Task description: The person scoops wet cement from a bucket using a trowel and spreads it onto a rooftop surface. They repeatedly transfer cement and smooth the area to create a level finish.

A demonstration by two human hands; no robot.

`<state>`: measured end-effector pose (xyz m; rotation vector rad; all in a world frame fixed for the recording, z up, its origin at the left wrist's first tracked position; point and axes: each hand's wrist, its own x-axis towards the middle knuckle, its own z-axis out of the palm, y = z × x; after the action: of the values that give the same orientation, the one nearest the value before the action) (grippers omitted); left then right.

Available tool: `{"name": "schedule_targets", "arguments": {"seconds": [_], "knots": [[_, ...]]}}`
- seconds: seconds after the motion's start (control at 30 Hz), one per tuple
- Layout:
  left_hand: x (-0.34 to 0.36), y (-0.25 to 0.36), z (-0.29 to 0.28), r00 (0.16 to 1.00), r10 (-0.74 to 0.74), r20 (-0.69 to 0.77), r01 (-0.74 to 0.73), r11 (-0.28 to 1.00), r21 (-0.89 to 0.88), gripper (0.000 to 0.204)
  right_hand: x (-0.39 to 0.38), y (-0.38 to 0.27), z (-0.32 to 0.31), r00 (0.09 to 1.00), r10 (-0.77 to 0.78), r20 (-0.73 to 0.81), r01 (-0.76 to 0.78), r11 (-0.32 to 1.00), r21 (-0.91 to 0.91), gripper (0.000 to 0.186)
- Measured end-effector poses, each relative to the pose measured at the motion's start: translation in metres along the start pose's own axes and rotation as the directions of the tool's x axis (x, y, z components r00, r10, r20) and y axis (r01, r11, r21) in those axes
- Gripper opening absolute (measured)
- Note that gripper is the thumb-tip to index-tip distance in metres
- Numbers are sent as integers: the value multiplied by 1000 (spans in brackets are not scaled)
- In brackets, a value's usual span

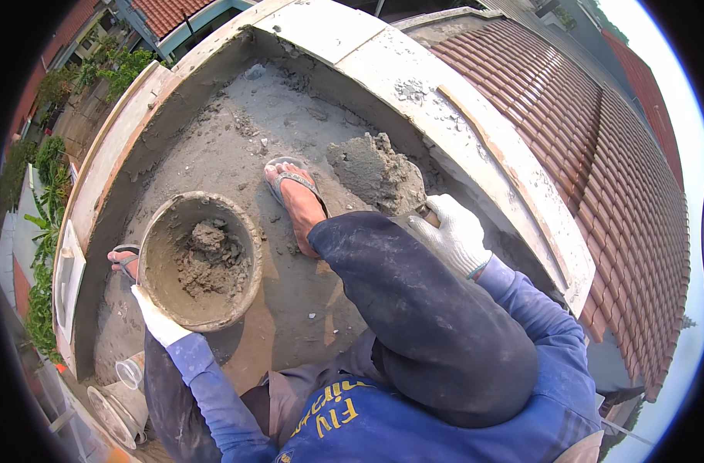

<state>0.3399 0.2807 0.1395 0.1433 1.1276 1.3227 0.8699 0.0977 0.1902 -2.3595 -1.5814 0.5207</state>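
A round bucket (253,289) with a mortar-caked rim stands tilted between my feet, and a heap of wet grey mortar (209,262) lies inside it. My left hand (159,316), in a white glove, grips the bucket's near left rim; its fingertips are partly hidden behind the wall. Off to the right, my gloved right hand (454,235) is closed around the handle of a trowel (423,210). A thick load of mortar (376,174) covers the trowel's blade, so the metal hardly shows. The blade is over the floor beside the low parapet, beyond my raised knee.
A low parapet (413,69) curves around this rough cement floor (236,139), with a wooden strip (506,185) on its right part. Tiled roofs (537,100) slope beyond it. White containers (120,413) lie at lower left. My sandalled foot (298,197) rests near the middle.
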Motion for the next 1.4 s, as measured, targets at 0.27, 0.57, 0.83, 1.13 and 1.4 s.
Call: {"name": "schedule_targets", "arguments": {"seconds": [0.27, 0.57, 0.83, 1.13, 1.4], "knots": [[-1, -4, -19, 987, 137, -87, -113, 966, 231, 70, 36, 96, 48, 769, 407, 492, -615, 679, 400, 47], [-14, -3, 2, 950, 248, -190, -170, 921, 350, 69, 30, 125, 42, 764, 422, 489, -641, 401, 655, 37], [-14, -9, 7, 961, 227, -157, -152, 909, 388, 74, -40, 191, 35, 770, 499, 399, -606, 377, 700, 34], [-30, -19, 23, 900, 383, -207, -222, 812, 539, 72, -127, 168, 20, 897, 434, -86, -438, 898, -33, 36], [-16, -9, 6, 939, 307, -154, -205, 860, 468, 71, 10, 98, 102, 942, 325, -84, -323, 946, 41, 40]]}}
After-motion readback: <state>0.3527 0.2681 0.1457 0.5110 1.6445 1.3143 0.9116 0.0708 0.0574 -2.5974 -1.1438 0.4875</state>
